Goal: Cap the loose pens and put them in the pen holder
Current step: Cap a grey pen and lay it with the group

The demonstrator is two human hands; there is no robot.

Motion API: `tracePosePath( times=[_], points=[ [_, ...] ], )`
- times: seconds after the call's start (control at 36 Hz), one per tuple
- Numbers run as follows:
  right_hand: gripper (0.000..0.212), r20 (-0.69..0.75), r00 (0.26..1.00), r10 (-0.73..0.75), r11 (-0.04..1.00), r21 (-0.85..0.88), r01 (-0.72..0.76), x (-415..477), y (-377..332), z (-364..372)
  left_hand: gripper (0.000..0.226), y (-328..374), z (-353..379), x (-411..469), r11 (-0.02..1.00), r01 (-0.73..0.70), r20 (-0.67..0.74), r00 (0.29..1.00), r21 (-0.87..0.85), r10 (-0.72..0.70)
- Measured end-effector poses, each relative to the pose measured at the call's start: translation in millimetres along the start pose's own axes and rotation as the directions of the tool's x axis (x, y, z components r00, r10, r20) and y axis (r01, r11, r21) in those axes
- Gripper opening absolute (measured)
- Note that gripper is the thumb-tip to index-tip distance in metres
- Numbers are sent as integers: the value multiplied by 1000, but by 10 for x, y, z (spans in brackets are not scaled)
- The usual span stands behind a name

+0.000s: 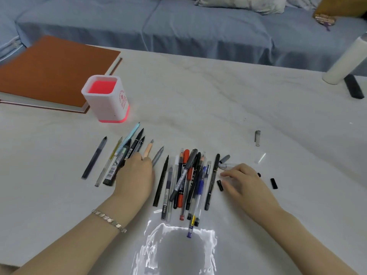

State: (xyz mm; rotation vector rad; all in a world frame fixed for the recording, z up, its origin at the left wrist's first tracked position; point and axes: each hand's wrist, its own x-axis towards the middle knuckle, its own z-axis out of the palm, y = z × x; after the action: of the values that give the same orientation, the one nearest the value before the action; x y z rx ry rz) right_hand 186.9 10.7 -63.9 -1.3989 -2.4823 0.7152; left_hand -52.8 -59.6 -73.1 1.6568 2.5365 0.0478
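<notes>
- Nearest the camera, a bracelet [109, 220] circles the left wrist.
- Over the row of uncapped pens [119, 155], the left hand [135, 175] lies with its fingers bent down at the end of a peach pen [148, 150]; whether they pinch it cannot be told.
- Palm down, the right hand [244, 179] has its fingers nearly straight and slightly spread, the tips touching a small black cap [220, 185] beside the central pile of pens [188, 179].
- Another black cap [274, 183] and a clear cap [257, 138] lie further right on the desk [218, 106].
- Upright beside a brown notebook [55, 72], the pen holder [106, 98] stands white with a pink base, apart from the pens. Its red side printing and the pens' barcode labels are too small to read.
</notes>
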Motion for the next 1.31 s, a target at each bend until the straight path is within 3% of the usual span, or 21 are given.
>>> tracePosePath(
  times=[0.11, 0.22, 0.31, 0.44, 0.5, 0.58, 0.78, 0.83, 0.89, 0.94, 1.0, 1.14, 1.31],
  points=[
    [20, -35, 998, 56, 998, 11, -55, -94, 189, -153, 14, 83, -31, 51, 999, 12, 10, 1000, -41, -12],
    [18, -100, 982, 158, 987, -5, -160, -147, 434, -332, 22, 223, -110, 38, 974, -17, -36, 999, -227, 9],
    [21, -145, 954, 264, 963, -17, -269, -184, 636, -443, 14, 368, -191, -49, 890, -8, 26, 999, -455, 23],
    [33, -97, 897, 431, 902, 31, -431, -198, 844, -501, 9, 561, -265, -149, 665, 63, 179, 978, -744, 108],
    [35, -83, 896, 436, 899, 71, -431, -180, 850, -462, 25, 614, -260, -163, 610, 87, 204, 971, -788, 124],
    [34, -66, 907, 417, 908, 81, -411, -152, 835, -379, 34, 659, -239, -191, 605, 83, 206, 969, -792, 136],
    [25, -69, 922, 382, 920, 127, -371, -92, 758, -325, 24, 672, -238, -222, 539, 88, 172, 979, -838, 108],
    [22, -89, 922, 376, 909, 228, -349, -88, 700, -351, 21, 678, -243, -230, 504, 97, 172, 979, -858, 105],
    [18, -39, 923, 384, 819, 477, -320, -99, 594, -402, 19, 688, -254, -242, 470, 106, 177, 978, -876, 109],
    [17, 38, 934, 356, 630, 728, -270, -122, 465, -450, 18, 707, -270, -255, 440, 111, 183, 975, -891, 126],
    [21, 57, 940, 336, 483, 846, -224, -150, 366, -480, 19, 729, -292, -274, 417, 113, 191, 970, -902, 150],
    [27, 62, 951, 303, 371, 912, -178, -194, 177, -512, 29, 748, -339, -322, 355, 150, 218, 963, -923, 161],
    [22, 100, 956, 274, 252, 952, -172, -226, -12, -501, 23, 728, -419, -353, 256, 219, 272, 943, -942, 193]
  ],
)
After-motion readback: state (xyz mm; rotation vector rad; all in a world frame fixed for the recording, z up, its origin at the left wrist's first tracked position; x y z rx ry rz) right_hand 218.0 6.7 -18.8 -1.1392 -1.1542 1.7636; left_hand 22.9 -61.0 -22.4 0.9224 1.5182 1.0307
